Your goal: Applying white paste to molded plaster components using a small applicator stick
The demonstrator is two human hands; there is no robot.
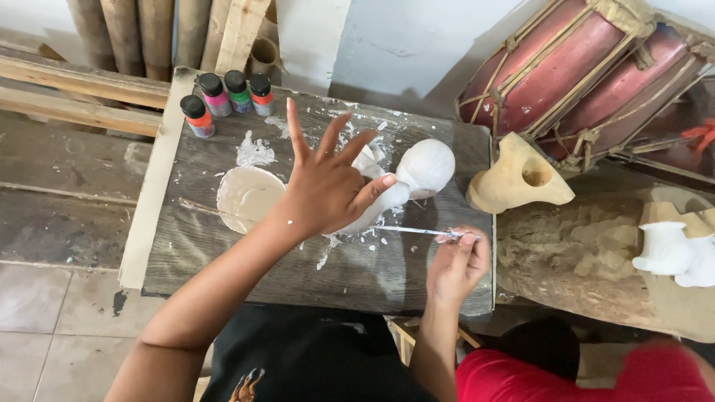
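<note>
**A:** ok so what's each hand actually doing here?

**B:** left hand (328, 182) sits on a white-coated carved figure (406, 182) lying on the worktop (223, 253). Thumb and palm press the body, the other fingers are spread wide and lifted, so it's steadying the figure more than clutching it. The rounded white end pokes out just past the thumb, on the far side.

**A:** and the right one?

**B:** right hand (458, 260) is pinched shut on a thin brush (417, 231). The brush points across toward the left hand, tip just under the figure's lower edge. Can't tell if it's touching.

**A:** where's the paint?

**B:** shallow dish of white paint (248, 197) right beside the left wrist, on the outer side. Four small paint bottles (227, 100) with black caps stand beyond the left hand at the far corner. An unpainted wooden carving (518, 179) is beyond the right hand, and two more white pieces (674, 249) sit well off to its right.
</note>
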